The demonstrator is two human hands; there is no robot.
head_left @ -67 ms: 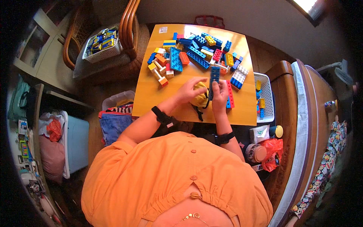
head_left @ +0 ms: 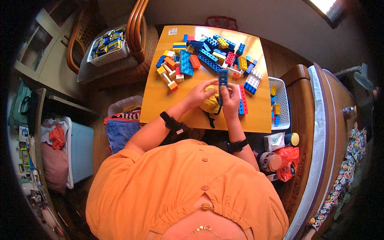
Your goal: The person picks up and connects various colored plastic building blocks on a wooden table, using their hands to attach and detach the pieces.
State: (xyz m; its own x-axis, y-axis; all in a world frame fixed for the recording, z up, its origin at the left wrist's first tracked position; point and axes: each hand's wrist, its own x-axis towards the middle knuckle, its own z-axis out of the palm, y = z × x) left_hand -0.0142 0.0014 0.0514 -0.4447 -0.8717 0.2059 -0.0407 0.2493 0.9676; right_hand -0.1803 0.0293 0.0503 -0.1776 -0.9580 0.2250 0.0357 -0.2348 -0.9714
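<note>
My right hand (head_left: 230,102) grips a long dark blue toy brick (head_left: 223,82), its thumb along the brick's lower end. Beside it, my left hand (head_left: 203,94) is closed over a bunched yellow cloth (head_left: 209,105), its fingertips close to the brick; part of the cloth is hidden by the fingers. A black strap (head_left: 210,120) hangs from the cloth toward the table's near edge. Just right of my right hand lies a row of red and blue bricks (head_left: 243,100). Farther back, several loose bricks (head_left: 209,62) in blue, red, yellow and white spread over the wooden table (head_left: 168,110).
At the table's right side stands a white basket (head_left: 285,104) with some bricks in it. A jar (head_left: 274,162) and a red plastic bag (head_left: 289,160) sit near my right elbow. Left are a bin of clothes (head_left: 122,132) and a wicker chair (head_left: 138,36) bearing a basket of packets (head_left: 108,60).
The dark blue brick has shifted slightly left and turned narrower to view. My right hand has moved a little left with it; my left hand is nearly where it was.
</note>
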